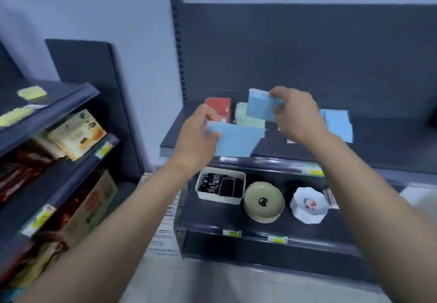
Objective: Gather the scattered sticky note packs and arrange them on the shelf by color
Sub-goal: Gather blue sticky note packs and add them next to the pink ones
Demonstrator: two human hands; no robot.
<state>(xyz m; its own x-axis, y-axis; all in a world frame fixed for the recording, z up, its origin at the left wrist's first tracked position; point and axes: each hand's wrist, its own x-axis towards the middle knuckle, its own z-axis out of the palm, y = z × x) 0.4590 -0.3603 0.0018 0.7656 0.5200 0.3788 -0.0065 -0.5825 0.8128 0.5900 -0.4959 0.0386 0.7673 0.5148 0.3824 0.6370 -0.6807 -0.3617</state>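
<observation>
Pinched in the left hand (201,134) is the lower blue pack (236,141); the right hand (295,113) grips the upper blue pack (259,108). Both are held above the dark shelf (390,146), where a red pack (218,107), a green pack (247,119) and more blue packs (338,122) lie.

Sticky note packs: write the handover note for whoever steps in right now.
Left hand: grips a blue pack above the front edge of the shelf.
Right hand: pinches a second blue pack, held a little higher.
Done: the red pack lies at the shelf's left, the green pack beside it, and the shelved blue packs further right.
Left: set both held packs with the shelved blue ones. Two yellow packs lie on top of the side rack, not yet gathered.
</observation>
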